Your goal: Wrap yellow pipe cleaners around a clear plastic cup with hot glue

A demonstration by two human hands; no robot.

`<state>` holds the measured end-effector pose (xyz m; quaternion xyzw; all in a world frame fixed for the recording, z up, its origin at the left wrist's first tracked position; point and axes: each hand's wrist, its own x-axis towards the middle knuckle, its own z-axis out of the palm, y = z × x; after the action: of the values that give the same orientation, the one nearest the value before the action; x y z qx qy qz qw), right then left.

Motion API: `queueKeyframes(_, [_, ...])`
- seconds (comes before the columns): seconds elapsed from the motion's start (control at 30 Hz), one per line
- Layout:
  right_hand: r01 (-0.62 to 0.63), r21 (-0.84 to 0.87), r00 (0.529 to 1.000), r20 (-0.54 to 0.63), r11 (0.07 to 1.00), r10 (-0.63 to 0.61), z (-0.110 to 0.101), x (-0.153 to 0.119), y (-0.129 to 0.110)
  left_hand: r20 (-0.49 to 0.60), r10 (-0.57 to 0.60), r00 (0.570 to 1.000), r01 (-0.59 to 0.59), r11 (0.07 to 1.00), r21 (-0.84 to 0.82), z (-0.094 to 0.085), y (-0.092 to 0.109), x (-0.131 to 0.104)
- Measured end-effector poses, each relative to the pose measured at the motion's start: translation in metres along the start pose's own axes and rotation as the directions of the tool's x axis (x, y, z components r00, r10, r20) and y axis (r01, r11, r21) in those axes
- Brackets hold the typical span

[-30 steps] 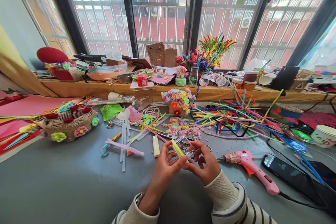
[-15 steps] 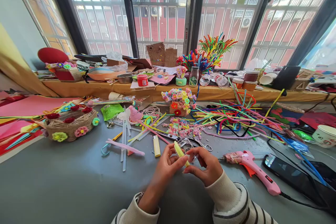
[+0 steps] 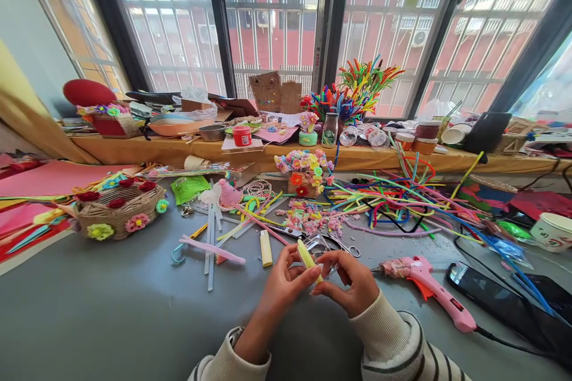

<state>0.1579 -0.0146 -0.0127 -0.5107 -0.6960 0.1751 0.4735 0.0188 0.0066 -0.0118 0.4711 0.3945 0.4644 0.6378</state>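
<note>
A pale yellow bundle of folded pipe cleaner [image 3: 306, 255] is held between my two hands over the near part of the table, tilted with its top to the left. My left hand [image 3: 288, 280] pinches it between thumb and fingers. At its lower right end, my right hand [image 3: 351, 283] closes thumb and fingertips on it; part of the grip is hidden. Just left of my hands lies a yellow lighter [image 3: 266, 248]. Behind them are scissors [image 3: 353, 250] and pink and pastel fluff clippings [image 3: 308, 217]. A pink glue gun [image 3: 433, 286] lies right of my right hand.
A twine basket with flowers [image 3: 120, 214] stands at left, near clear glue sticks [image 3: 211, 256] and a lilac pipe cleaner [image 3: 214, 249]. Many loose pipe cleaners [image 3: 388, 196] spread behind right. Phones [image 3: 491, 294], a cable and a paper cup [image 3: 554, 231] occupy the right side.
Almost nothing differs. Both hands keep hold of the yellow bundle in nearly the same spot, and the whole view has shifted very slightly.
</note>
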Motion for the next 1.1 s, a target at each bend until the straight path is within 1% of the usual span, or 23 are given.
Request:
queueKeyframes(0.13, [0.017,0.006,1.0,0.004,1.0,-0.017,0.0005,0.0001,0.0016,0.001,0.021,1.0,-0.021,1.0,-0.001,0.0008,-0.0006,0.0004])
queueKeyframes(0.3, [0.0,0.025,1.0,0.018,1.0,0.0,0.0012,0.0007,0.0037,-0.01,0.016,1.0,-0.016,1.0,0.001,0.0023,0.0013,-0.0008])
queueKeyframes(0.6, [-0.021,0.025,0.999,0.035,0.999,0.02,0.0007,0.0011,0.0003,0.003,0.019,1.0,-0.019,1.0,-0.007,0.0023,0.0011,-0.0008])
queueKeyframes(0.83, [-0.026,0.045,1.0,0.017,0.999,0.025,0.0018,0.0007,0.0009,-0.019,0.019,1.0,-0.019,1.0,-0.012,0.0031,0.0011,-0.0015])
queueKeyframes(1.1, [-0.091,0.11,0.995,0.047,0.99,0.087,0.0014,0.0006,0.0064,-0.037,0.051,0.998,-0.052,0.998,-0.041,0.0027,-0.0007,-0.0004])
